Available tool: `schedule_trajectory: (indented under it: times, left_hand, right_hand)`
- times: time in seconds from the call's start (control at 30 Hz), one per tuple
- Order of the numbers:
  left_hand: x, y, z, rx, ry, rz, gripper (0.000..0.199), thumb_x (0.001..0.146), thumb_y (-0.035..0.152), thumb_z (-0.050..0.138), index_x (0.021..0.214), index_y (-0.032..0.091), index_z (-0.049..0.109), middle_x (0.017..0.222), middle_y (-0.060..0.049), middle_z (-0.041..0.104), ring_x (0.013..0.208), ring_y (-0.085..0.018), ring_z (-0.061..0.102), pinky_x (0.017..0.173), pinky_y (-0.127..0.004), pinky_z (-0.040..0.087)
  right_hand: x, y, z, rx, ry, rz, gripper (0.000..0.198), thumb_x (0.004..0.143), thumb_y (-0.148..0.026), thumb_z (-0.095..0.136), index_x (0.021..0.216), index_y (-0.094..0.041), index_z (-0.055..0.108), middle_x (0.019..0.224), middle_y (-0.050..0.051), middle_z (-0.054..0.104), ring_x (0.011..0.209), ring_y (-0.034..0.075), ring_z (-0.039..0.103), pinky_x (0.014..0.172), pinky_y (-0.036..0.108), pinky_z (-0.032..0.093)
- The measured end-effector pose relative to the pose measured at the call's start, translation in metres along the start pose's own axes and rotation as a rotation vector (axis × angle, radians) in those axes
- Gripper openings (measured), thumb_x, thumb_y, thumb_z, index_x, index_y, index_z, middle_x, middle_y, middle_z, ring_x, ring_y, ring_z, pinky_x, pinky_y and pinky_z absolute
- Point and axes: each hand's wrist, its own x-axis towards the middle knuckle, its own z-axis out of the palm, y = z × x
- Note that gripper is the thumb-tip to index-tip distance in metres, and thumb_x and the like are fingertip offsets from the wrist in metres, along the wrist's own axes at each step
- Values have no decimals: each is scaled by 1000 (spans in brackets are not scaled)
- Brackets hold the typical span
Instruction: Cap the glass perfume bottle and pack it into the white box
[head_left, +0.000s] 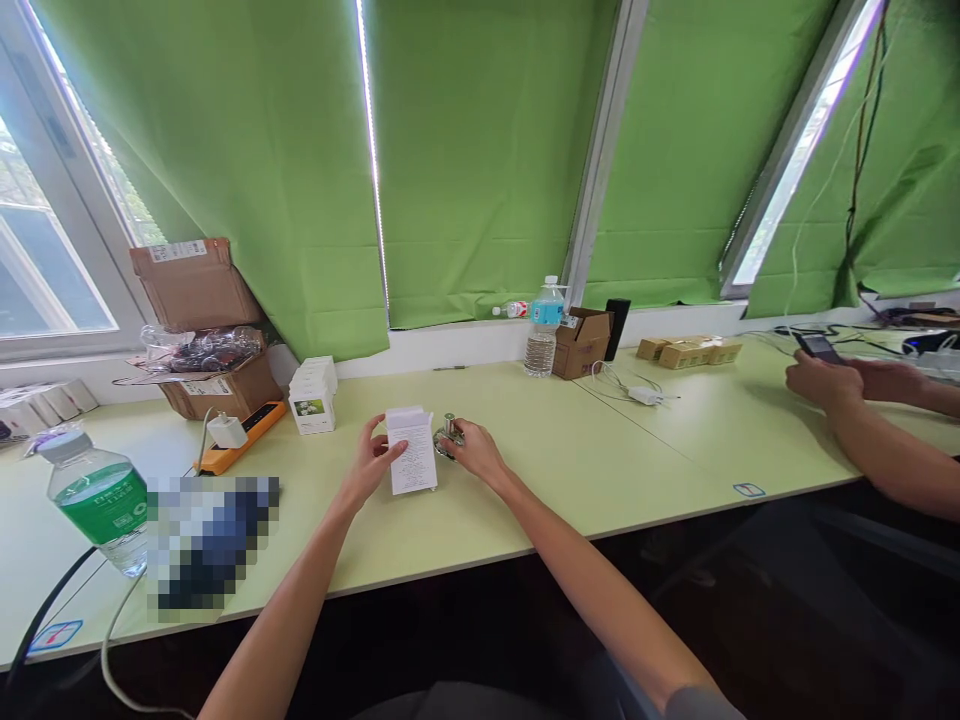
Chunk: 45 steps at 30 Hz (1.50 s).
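Two hands: ours, both on the green table [570, 470]
left hand [369, 462]: we pinch the white box [412, 452], standing open-topped at mid-table
right hand [474, 452]: fingers curled round a small glass bottle [448, 435], just right of box

white box [412, 452] in left hand [369, 462]: fine print on face, too small to read | green-label bottle [103, 503]: lettering blurred, unreadable | cardboard box [195, 282]: white shipping label, illegible | table stickers [54, 634]: marks unclear | no text could be read
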Motion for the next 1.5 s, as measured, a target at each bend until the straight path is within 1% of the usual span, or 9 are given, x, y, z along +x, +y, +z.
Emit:
schedule_trajectory:
  times: [0.33,0.43,0.53,0.7,0.9,1.03,1.17,1.33,1.5]
  left_hand:
    - [0,-1,-1,-20,-16,-68,72,77,48,68,138,26,35,101,-8,70,93,-24,66,82,-39,50]
    - [-1,1,-1,-18,-39,-65,72,78,48,66,139,28,33,99,-7,70,90,-23,66,80,-38,50]
    - [-3,3,0,4,-88,-81,73,79,49,65,140,30,31,98,-6,70,88,-23,66,77,-38,50]
    - [-5,6,2,38,-150,-129,66,78,50,65,135,30,38,108,-8,67,94,-25,65,76,-37,51]
    - [-9,11,4,63,-245,-151,59,79,48,64,131,29,41,112,-8,64,91,-23,65,74,-34,51]
    - [-13,12,6,76,-294,-129,54,79,47,64,127,29,46,111,-7,63,90,-22,64,71,-32,51]
    - [-15,12,8,73,-343,-96,49,79,45,65,122,26,51,112,-8,62,92,-22,63,74,-32,51]
    - [-17,14,10,75,-423,-68,46,78,45,66,118,24,55,112,-8,64,93,-23,63,78,-35,50]
    - [-17,16,10,57,-430,-79,45,77,46,67,115,23,57,113,-9,65,93,-23,64,77,-34,51]
  right_hand:
    - [-1,-1,-2,-37,14,24,18,79,-37,59,80,-20,61,74,3,66,64,17,55,55,25,28]
    - [-1,-3,-5,-23,60,26,19,80,-38,58,80,-20,61,71,3,66,63,17,55,55,25,29]
    - [-1,-5,-8,1,120,19,19,82,-39,56,83,-20,62,76,3,68,66,18,56,58,25,32]
    - [1,-7,-12,42,204,11,22,84,-41,52,89,-20,61,81,3,69,69,18,57,62,26,36]
    - [-1,-10,-13,207,323,-46,25,82,-43,55,85,-19,62,76,3,67,64,17,55,62,27,39]
    - [-2,-13,-15,327,355,-39,28,81,-45,58,88,-18,65,79,4,68,67,18,56,66,28,43]
    - [-2,-15,-15,469,338,-22,33,79,-47,60,90,-17,67,82,5,69,69,18,57,67,29,46]
    - [-3,-21,-16,679,197,-18,36,78,-45,63,95,-15,67,85,6,69,72,18,60,66,29,48]
    - [-5,-26,-16,747,109,-15,36,75,-46,66,91,-14,66,81,6,66,69,18,58,64,30,48]
